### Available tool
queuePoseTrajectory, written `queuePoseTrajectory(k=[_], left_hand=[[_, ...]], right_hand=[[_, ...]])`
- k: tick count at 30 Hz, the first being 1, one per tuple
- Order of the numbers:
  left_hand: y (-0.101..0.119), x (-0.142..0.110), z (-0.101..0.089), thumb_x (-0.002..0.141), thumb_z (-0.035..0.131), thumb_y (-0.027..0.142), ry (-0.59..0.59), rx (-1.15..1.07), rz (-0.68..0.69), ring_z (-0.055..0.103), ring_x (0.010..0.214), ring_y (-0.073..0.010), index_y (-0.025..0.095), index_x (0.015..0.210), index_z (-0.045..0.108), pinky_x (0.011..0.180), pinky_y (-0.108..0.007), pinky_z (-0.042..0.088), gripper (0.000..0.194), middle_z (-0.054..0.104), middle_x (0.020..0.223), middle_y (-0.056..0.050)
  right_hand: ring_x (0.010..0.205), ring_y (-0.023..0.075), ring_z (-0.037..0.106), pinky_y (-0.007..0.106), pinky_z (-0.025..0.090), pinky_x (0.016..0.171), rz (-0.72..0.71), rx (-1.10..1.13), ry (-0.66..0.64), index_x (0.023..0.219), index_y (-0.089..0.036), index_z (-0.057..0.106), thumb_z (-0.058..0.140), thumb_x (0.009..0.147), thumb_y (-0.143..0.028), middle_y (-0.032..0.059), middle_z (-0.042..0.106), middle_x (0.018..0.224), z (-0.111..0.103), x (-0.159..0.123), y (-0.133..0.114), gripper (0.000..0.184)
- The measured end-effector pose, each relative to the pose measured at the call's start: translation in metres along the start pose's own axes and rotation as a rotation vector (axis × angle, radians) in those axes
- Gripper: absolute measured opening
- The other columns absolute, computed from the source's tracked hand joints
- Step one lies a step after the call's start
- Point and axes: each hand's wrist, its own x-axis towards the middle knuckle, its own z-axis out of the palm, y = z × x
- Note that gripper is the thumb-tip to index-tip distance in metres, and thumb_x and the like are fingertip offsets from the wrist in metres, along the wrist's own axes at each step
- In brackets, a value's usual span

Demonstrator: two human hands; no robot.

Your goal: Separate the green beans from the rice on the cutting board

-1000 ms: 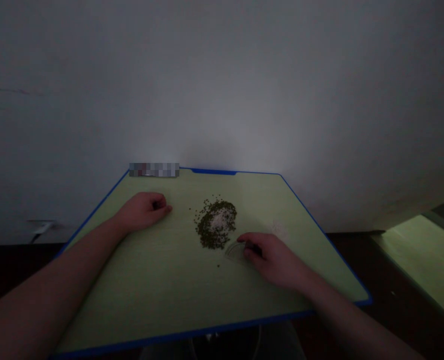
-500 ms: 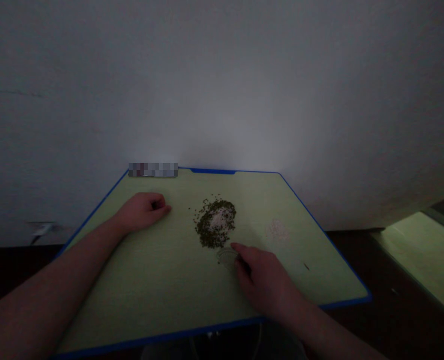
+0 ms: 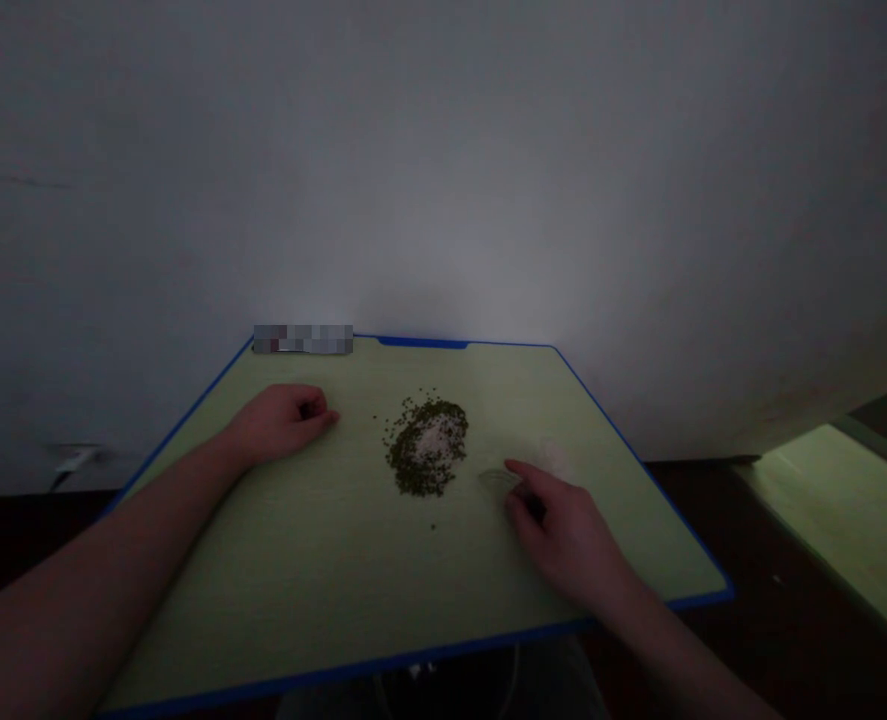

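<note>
My right hand (image 3: 559, 520) is closed on the side of a clear, see-through dish-like piece (image 3: 497, 480) with a curved, ribbed rim; its full shape is hard to make out. It is held just to the right of a pile of small green beans (image 3: 409, 470). Pale grains (image 3: 434, 440) lie heaped on the middle of the beans. Beyond the right hand is a smaller patch of pale grains (image 3: 557, 457), partly hidden. My left hand (image 3: 282, 420) rests loosely closed on the table, left of the pile, with nothing visible in it.
The pale green table (image 3: 323, 580) has a blue edge and stands against a grey wall (image 3: 443, 200). At its back left corner lies a flat, pixelated object (image 3: 303, 339). One stray bean (image 3: 433, 527) lies in front of the pile. Another pale surface (image 3: 840, 530) is at the far right.
My right hand with the clear piece first came nearer to me, below the pile, then moved away and right, towards the pale patch. My left hand has stayed in place.
</note>
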Motion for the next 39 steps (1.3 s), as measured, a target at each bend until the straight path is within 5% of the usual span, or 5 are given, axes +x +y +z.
queuePoseTrajectory(k=[7, 16, 26, 35, 39], left_hand=[[-0.001, 0.000, 0.000, 0.079, 0.047, 0.045, -0.003, 0.002, -0.002, 0.048, 0.056, -0.0136, 0.018, 0.062, 0.049, 0.054, -0.026, 0.032, 0.032, 0.051, 0.057, 0.001], [-0.001, 0.000, 0.000, 0.078, 0.048, 0.045, -0.002, 0.004, -0.012, 0.048, 0.057, -0.0143, 0.018, 0.062, 0.050, 0.055, -0.026, 0.032, 0.031, 0.052, 0.057, 0.000], [-0.001, 0.000, 0.001, 0.079, 0.047, 0.046, 0.012, -0.005, -0.001, 0.047, 0.056, -0.0133, 0.018, 0.062, 0.049, 0.055, -0.026, 0.032, 0.032, 0.051, 0.057, 0.001], [-0.002, 0.000, 0.001, 0.079, 0.048, 0.045, 0.009, -0.006, -0.004, 0.047, 0.055, -0.0135, 0.018, 0.061, 0.048, 0.054, -0.026, 0.031, 0.032, 0.049, 0.056, 0.001], [-0.003, 0.000, 0.001, 0.080, 0.047, 0.046, 0.001, 0.007, 0.013, 0.047, 0.056, -0.0139, 0.018, 0.062, 0.048, 0.055, -0.026, 0.031, 0.033, 0.050, 0.056, 0.000]], right_hand=[[0.069, 0.0183, 0.066, 0.029, 0.050, 0.066, -0.091, 0.026, -0.077, 0.125, -0.011, 0.059, 0.045, 0.084, -0.017, 0.0089, 0.073, 0.086, 0.017, 0.006, -0.027, 0.044], [0.072, 0.0212, 0.067, 0.032, 0.050, 0.068, 0.038, -0.068, 0.055, 0.119, -0.012, 0.062, 0.048, 0.084, -0.022, 0.0079, 0.073, 0.082, -0.001, 0.007, 0.006, 0.039], [0.071, 0.0194, 0.067, 0.030, 0.049, 0.067, -0.003, -0.061, 0.043, 0.120, -0.013, 0.061, 0.046, 0.085, -0.020, 0.0071, 0.073, 0.082, 0.002, 0.010, -0.002, 0.039], [0.069, 0.0206, 0.066, 0.031, 0.048, 0.064, 0.117, -0.081, 0.144, 0.117, -0.013, 0.061, 0.049, 0.085, -0.026, 0.0064, 0.072, 0.078, -0.012, 0.004, 0.034, 0.037], [0.064, 0.0187, 0.064, 0.030, 0.047, 0.061, 0.107, -0.028, 0.142, 0.118, -0.012, 0.061, 0.048, 0.085, -0.026, 0.0053, 0.071, 0.075, -0.011, 0.005, 0.031, 0.038]])
